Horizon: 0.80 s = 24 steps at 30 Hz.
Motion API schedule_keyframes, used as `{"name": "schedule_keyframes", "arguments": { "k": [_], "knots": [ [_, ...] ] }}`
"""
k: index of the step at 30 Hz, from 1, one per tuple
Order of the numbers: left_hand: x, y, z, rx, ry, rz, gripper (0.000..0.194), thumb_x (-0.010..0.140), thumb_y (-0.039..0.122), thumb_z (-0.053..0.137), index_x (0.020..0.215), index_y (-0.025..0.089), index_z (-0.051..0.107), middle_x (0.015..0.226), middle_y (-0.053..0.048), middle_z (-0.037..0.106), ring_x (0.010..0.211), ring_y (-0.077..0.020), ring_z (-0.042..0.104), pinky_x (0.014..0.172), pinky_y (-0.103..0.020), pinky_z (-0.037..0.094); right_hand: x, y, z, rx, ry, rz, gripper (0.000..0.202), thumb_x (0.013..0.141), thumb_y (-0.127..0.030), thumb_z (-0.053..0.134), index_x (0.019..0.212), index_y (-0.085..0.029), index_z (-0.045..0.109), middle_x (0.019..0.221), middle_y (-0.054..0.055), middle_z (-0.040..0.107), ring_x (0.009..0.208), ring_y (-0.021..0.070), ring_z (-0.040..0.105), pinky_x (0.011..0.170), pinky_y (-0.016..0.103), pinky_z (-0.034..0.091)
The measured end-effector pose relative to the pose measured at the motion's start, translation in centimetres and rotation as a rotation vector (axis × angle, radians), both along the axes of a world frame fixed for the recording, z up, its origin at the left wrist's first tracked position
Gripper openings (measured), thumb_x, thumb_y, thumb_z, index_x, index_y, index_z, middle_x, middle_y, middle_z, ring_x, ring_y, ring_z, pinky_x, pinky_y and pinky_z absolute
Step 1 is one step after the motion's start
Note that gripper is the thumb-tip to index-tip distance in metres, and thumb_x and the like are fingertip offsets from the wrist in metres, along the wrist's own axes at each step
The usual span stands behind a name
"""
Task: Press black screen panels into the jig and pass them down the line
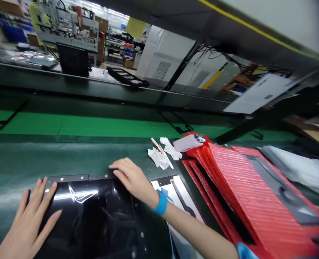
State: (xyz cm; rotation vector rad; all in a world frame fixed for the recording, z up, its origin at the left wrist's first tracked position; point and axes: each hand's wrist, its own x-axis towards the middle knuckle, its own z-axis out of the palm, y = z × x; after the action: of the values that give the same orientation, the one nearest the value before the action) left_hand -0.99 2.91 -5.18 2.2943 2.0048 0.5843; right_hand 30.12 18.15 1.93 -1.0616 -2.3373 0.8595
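Observation:
A glossy black screen panel (94, 216) lies flat before me on the dark green bench, with light reflected across its clear, wrinkled surface. Along its border runs a black frame with several white dots. My left hand (31, 219) rests on its left edge, fingers spread. Over the top right corner is my right hand (133, 180), its fingers loosely bent and thumb apart, gripping nothing. Around my right wrist is a blue strap (162, 202) with a thin cord. Partly hidden by that forearm lies a white-backed panel (185, 192) with a dark strip.
Red bubble-wrap bags (242, 180) are piled at the right, a grey panel (280, 190) on top. Crumpled white paper (159, 158) lies behind my right hand, beside a white bottle (187, 142) with a metal top. A shelf (159, 94) crosses the back of the bench.

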Motion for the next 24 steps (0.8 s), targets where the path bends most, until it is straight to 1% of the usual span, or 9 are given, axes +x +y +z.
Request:
{"name": "schedule_keyframes", "arguments": {
  "k": [3, 6, 10, 13, 16, 17, 19, 22, 24],
  "knots": [
    [0.6, -2.3, -1.0, -0.01, 0.089, 0.012, 0.077, 0.09, 0.043, 0.045, 0.156, 0.021, 0.013, 0.161, -0.012, 0.02, 0.148, -0.0367, 0.017, 0.117, -0.061, 0.022, -2.4, -2.2, -0.6, 0.17, -0.125, 0.225, 0.034, 0.099, -0.014, 0.043, 0.13, -0.021, 0.054, 0.127, 0.008, 0.063, 0.122, 0.0229, 0.051, 0.099, 0.041, 0.04],
    [1.1, -4.2, -1.7, 0.063, 0.159, 0.087, 0.084, 0.086, 0.047, 0.048, 0.156, 0.018, 0.011, 0.158, -0.016, 0.027, 0.147, -0.0403, 0.019, 0.115, -0.067, 0.02, -3.7, -3.4, -1.6, 0.224, -0.121, 0.236, 0.04, 0.096, -0.007, 0.04, 0.132, -0.02, 0.052, 0.128, 0.01, 0.062, 0.121, 0.0236, 0.051, 0.099, 0.043, 0.041],
    [1.6, -4.6, -1.6, 0.087, 0.187, 0.161, 0.088, 0.085, 0.049, 0.051, 0.157, 0.019, 0.009, 0.158, -0.017, 0.029, 0.147, -0.0418, 0.018, 0.114, -0.069, 0.018, -4.0, -2.6, -1.4, -0.013, 0.029, 0.084, 0.038, 0.089, -0.006, 0.047, 0.122, -0.022, 0.055, 0.115, 0.007, 0.063, 0.115, 0.0217, 0.053, 0.1, 0.041, 0.042],
    [1.8, -4.3, -1.4, 0.078, 0.11, 0.133, 0.082, 0.088, 0.044, 0.051, 0.156, 0.021, 0.011, 0.159, -0.017, 0.025, 0.147, -0.0418, 0.015, 0.112, -0.07, 0.022, -4.2, -1.3, 0.0, -0.246, 0.09, 0.082, 0.041, 0.084, -0.006, 0.051, 0.121, -0.024, 0.053, 0.109, 0.004, 0.062, 0.107, 0.0188, 0.056, 0.097, 0.037, 0.044],
    [2.2, -4.1, -1.3, 0.103, -0.133, 0.122, 0.067, 0.091, 0.034, 0.05, 0.152, 0.031, 0.022, 0.16, -0.012, 0.024, 0.148, -0.0396, 0.011, 0.112, -0.071, 0.023, -4.2, -0.5, 1.7, -0.404, 0.098, 0.151, 0.042, 0.082, -0.008, 0.054, 0.121, -0.023, 0.051, 0.101, 0.001, 0.063, 0.089, 0.0156, 0.058, 0.084, 0.032, 0.047],
    [2.4, -4.1, -1.1, 0.106, -0.245, 0.127, 0.063, 0.091, 0.033, 0.051, 0.149, 0.035, 0.027, 0.159, -0.01, 0.028, 0.148, -0.0381, 0.014, 0.112, -0.069, 0.025, -4.2, -0.3, 2.4, -0.434, 0.107, 0.17, 0.039, 0.082, -0.01, 0.055, 0.119, -0.023, 0.051, 0.098, 0.001, 0.062, 0.083, 0.0146, 0.058, 0.079, 0.03, 0.048],
    [2.8, -3.8, -0.2, 0.047, -0.516, 0.135, 0.056, 0.091, 0.033, 0.055, 0.142, 0.042, 0.036, 0.153, -0.005, 0.041, 0.145, -0.0339, 0.029, 0.111, -0.057, 0.038, -4.2, 0.1, 4.1, -0.449, 0.129, 0.194, 0.032, 0.083, -0.014, 0.056, 0.114, -0.022, 0.053, 0.096, 0.001, 0.062, 0.077, 0.0137, 0.057, 0.073, 0.028, 0.048],
    [3.3, -1.3, 2.7, -0.085, -1.001, 0.149, 0.033, 0.092, 0.039, 0.055, 0.125, 0.039, 0.052, 0.134, -0.002, 0.06, 0.127, -0.0263, 0.055, 0.102, -0.038, 0.05, -4.2, 1.0, 6.8, -0.295, 0.166, 0.154, 0.023, 0.089, -0.026, 0.056, 0.112, -0.022, 0.056, 0.099, 0.004, 0.065, 0.083, 0.0167, 0.061, 0.077, 0.031, 0.05],
    [2.9, 2.5, 5.2, -0.047, -1.248, 0.149, 0.02, 0.092, 0.041, 0.058, 0.108, 0.031, 0.057, 0.118, -0.002, 0.066, 0.117, -0.023, 0.06, 0.103, -0.036, 0.047, -4.0, 1.8, 8.2, -0.051, 0.191, 0.054, 0.023, 0.093, -0.034, 0.052, 0.113, -0.025, 0.058, 0.109, 0.007, 0.065, 0.097, 0.0215, 0.063, 0.088, 0.037, 0.05]
  ]
}}
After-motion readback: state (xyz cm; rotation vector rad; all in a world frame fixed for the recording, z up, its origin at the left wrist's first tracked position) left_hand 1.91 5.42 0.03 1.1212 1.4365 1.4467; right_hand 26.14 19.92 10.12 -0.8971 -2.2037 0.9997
